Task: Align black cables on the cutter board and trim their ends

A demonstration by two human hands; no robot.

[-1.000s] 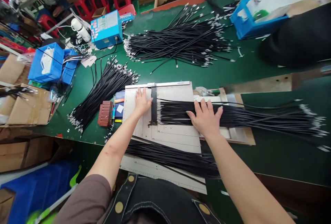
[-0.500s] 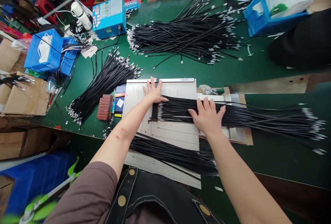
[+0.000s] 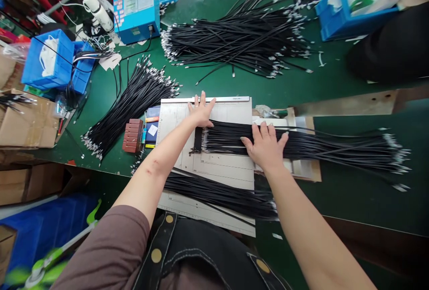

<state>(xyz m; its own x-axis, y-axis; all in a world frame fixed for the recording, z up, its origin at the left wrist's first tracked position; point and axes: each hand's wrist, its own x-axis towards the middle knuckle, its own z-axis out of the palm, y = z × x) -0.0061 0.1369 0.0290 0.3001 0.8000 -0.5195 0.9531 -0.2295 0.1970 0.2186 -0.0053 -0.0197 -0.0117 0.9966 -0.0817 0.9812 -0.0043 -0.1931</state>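
Head view: my only camera, looking down on the ruled board [image 3: 233,110], which I use as landmark.
Cable row [image 3: 231,140]: black cables laid side by side across the board, tips by the black bar [image 3: 198,140], far ends fanned out past its right edge.
Left hand [image 3: 202,115]: at the board's top edge, over the bar's upper end, fingers spread apart; I can't tell whether anything is pinched underneath.
Right hand [image 3: 266,148]: palm down on the row at the board's right edge, fingers apart, not clamped around it.
Done: I judge this row mostly squared, its near tips almost even.
Left: a bundle [image 3: 214,193] across the board's lower part, a pile [image 3: 129,100] off its upper left and a bigger heap [image 3: 231,42] beyond its top edge all look unaligned.
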